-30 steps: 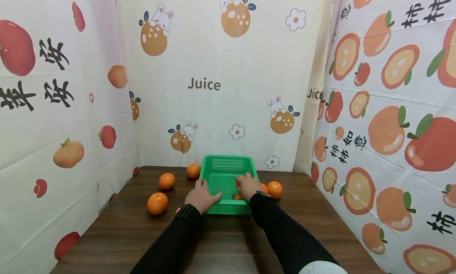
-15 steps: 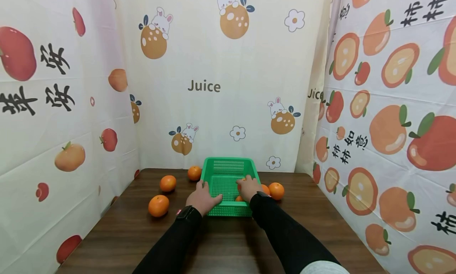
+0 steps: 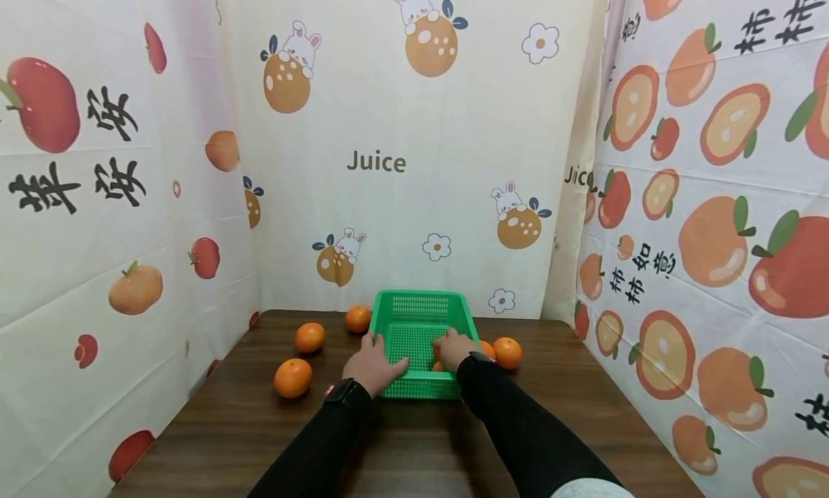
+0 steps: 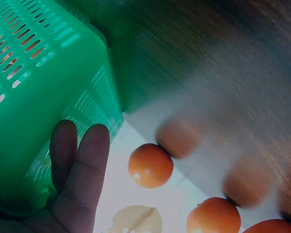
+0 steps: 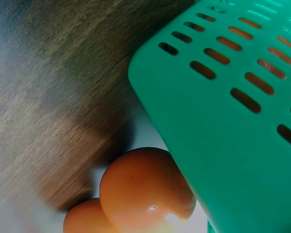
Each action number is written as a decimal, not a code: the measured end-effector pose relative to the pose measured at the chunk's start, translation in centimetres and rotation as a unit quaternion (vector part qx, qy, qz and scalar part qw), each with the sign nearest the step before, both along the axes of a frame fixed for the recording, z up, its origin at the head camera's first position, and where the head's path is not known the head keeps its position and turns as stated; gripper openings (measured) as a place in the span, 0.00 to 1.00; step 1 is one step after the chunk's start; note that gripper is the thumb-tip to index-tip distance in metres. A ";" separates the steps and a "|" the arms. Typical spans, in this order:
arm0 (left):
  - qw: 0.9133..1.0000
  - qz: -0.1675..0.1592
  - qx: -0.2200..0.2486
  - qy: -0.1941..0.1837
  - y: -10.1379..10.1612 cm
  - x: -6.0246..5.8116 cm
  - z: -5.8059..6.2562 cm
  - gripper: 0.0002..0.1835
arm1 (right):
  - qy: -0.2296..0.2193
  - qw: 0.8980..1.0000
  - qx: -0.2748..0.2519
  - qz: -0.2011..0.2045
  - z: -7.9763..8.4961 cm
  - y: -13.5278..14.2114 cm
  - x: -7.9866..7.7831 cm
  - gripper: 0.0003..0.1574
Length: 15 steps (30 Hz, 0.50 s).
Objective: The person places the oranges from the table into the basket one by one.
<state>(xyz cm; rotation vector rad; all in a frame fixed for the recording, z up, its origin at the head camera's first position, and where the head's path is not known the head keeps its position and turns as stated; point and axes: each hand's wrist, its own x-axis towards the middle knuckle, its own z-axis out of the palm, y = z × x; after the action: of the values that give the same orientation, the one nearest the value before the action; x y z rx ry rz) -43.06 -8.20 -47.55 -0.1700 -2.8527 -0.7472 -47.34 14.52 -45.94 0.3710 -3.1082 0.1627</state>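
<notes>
A green plastic basket (image 3: pixel 424 386) stands near the table's back edge. My left hand (image 3: pixel 374 366) is at its left front corner, fingers straight and spread; in the left wrist view two fingers (image 4: pixel 89 165) lie along the slotted side wall. Reaching over the right rim, my right hand (image 3: pixel 455 348) has its fingers curled over an orange (image 3: pixel 437 353) inside the basket, largely hidden by the hand. Another orange (image 3: pixel 438 367) shows low by the front wall. The right wrist view shows the basket's outside (image 5: pixel 199 126), with orange colour through the slots, but not the hand.
Left of the basket lie three oranges: one near (image 3: pixel 293 378), one farther back (image 3: pixel 310 337) and one by the rear corner (image 3: pixel 358 318). On the right, an orange (image 3: pixel 508 352) sits beside another (image 3: pixel 486 350) close to the basket. Fruit-printed cloths hang around the brown table (image 3: pixel 414 447).
The head view has shifted slightly, so the whole scene sits a little lower and farther right. Both hands keep about the same place at the basket, while the right fingers dip slightly lower inside.
</notes>
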 end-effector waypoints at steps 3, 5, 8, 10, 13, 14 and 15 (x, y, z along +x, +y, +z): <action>1.000 0.001 0.002 0.001 0.0 0.0 0.1 0.55 | -0.008 1.000 -0.019 -0.006 0.3 0.0 0.3 0.30; 1.000 0.002 0.002 0.000 0.0 0.0 0.1 0.55 | -0.011 1.000 -0.026 -0.011 0.3 0.0 0.2 0.30; 1.000 0.000 0.002 0.000 0.1 0.2 0.3 0.55 | -0.015 0.999 -0.036 -0.019 0.1 0.0 -0.1 0.30; 1.000 -0.001 0.001 0.001 0.1 0.4 0.4 0.54 | -0.016 0.999 -0.039 -0.021 -0.1 0.0 -0.4 0.30; 1.000 -0.001 0.002 0.002 0.2 0.6 0.5 0.54 | -0.010 0.999 -0.039 -0.017 -0.5 0.1 -0.7 0.31; 1.000 -0.001 0.001 0.001 0.2 0.7 0.5 0.54 | -0.007 0.999 -0.035 -0.015 -0.6 0.1 -0.7 0.31; 1.000 -0.001 0.000 0.001 0.1 0.7 0.4 0.54 | -0.002 0.999 -0.034 -0.012 -0.6 0.2 -0.7 0.31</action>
<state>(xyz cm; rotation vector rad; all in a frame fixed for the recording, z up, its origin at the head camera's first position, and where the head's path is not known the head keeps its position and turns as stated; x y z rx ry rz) -42.40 -8.06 -47.10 -0.1737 -2.8508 -0.7473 -48.05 14.68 -46.54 0.3314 -3.0996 0.2671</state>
